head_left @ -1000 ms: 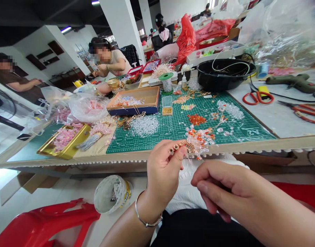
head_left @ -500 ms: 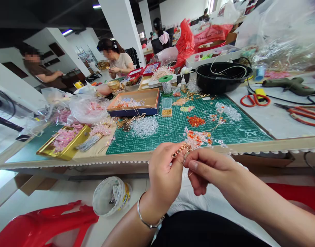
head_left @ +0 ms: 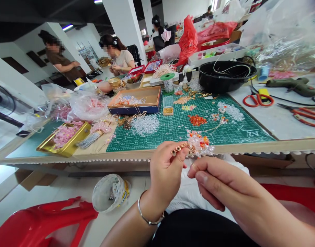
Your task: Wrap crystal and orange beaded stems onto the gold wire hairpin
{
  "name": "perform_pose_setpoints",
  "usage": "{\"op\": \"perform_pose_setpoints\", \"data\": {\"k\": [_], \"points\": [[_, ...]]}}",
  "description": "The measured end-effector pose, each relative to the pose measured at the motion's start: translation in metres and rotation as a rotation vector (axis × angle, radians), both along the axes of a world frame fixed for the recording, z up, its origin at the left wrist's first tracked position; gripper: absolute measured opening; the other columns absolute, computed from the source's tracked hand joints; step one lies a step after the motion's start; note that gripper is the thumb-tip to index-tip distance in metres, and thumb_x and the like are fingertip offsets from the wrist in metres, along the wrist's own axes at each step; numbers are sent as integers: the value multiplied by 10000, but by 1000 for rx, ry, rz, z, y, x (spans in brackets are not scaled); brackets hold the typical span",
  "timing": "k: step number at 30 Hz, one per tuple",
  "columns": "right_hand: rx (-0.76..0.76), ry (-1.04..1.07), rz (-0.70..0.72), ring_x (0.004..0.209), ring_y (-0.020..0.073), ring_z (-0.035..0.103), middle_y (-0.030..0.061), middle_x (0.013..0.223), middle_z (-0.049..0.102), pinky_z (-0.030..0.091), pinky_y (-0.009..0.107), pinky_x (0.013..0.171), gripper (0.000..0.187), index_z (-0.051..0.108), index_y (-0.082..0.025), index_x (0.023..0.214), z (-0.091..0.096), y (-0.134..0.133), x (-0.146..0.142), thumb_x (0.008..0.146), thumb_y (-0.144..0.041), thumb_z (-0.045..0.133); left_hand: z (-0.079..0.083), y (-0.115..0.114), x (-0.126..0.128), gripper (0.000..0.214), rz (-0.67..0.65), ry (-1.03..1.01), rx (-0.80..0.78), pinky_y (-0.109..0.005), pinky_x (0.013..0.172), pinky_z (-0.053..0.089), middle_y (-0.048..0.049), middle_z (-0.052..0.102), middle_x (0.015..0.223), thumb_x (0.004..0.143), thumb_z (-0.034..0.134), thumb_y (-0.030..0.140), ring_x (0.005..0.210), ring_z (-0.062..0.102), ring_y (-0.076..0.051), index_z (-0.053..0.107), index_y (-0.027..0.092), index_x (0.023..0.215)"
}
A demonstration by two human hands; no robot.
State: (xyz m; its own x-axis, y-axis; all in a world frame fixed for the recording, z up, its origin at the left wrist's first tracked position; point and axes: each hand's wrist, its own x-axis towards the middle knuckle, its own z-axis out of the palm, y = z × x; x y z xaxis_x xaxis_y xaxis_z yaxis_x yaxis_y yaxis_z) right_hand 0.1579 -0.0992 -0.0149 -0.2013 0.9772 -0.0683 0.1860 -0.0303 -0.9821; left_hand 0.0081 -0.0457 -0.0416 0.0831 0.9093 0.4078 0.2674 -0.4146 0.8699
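Both bare forearms rise from the bottom of the frame and meet at centre. The left hand (head_left: 165, 171), on a bent wrist circled by a thin silver bangle (head_left: 149, 216), is held upright with its back to the camera, fingers curled in and thumb pressed against the forefinger in a tight pinch at the top. The right hand (head_left: 219, 185) comes in from the lower right, palm turned down, its thumb and forefinger drawn together in a fine pinch just beside the left thumb, the other fingers loosely folded beneath. The two hands sit close, fingertips nearly touching.
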Motion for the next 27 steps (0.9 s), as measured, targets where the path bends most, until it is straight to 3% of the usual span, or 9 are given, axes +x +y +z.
{"op": "perform_pose_setpoints", "data": {"k": [4,8,12,14,17,19,22,27], "points": [[45,-29,69,565,124,430,-24,632,518,387,236,525,314,634,-242,892,-1,-3,2,1031,-412,410,0,0,2,145,-13,1,10,-251,643,551,-9,680,823,969,650,265,643,623,-107,766,203,909],[112,-193,98,616,145,493,7,687,592,428,260,565,343,615,-248,832,2,-11,8,1023,-433,398,-3,2,1,178,-65,-77,-66,-231,544,538,-10,654,834,972,635,286,545,607,-80,737,178,873],[4,-158,73,684,154,556,27,810,664,465,260,581,416,650,-261,968,-7,-13,21,1018,-602,418,-3,7,-3,236,-107,-98,-113,-221,513,530,-7,635,800,969,644,318,530,613,-79,694,165,796],[-80,-95,67,607,140,534,6,702,627,455,255,549,464,648,-250,977,-13,-8,30,1005,-655,422,-1,9,-5,250,-96,-85,-104,-215,498,528,-7,635,800,968,649,317,521,604,-74,683,169,770],[-119,-164,147,613,153,586,8,645,630,504,281,625,524,648,-236,865,-17,3,40,1016,-657,376,4,10,-5,173,-18,37,48,-218,534,549,-25,684,841,977,631,254,639,661,-111,714,184,842],[-48,-309,185,825,202,682,40,856,727,548,313,745,512,680,-250,890,-13,10,44,1005,-659,395,5,9,-3,112,38,162,245,-254,651,593,-43,732,887,968,625,177,792,705,-152,736,187,972],[90,-410,114,1055,265,684,47,1062,739,572,350,821,440,700,-288,999,-4,16,44,977,-652,454,5,5,-1,215,75,320,486,-313,807,611,-73,771,969,939,614,86,896,718,-176,718,174,1106],[74,-187,-19,936,234,645,44,918,689,570,334,748,402,645,-255,844,-2,23,33,950,-619,511,2,-3,2,303,71,426,633,-319,805,614,-104,779,998,934,571,77,882,731,-197,672,157,1209]]}}
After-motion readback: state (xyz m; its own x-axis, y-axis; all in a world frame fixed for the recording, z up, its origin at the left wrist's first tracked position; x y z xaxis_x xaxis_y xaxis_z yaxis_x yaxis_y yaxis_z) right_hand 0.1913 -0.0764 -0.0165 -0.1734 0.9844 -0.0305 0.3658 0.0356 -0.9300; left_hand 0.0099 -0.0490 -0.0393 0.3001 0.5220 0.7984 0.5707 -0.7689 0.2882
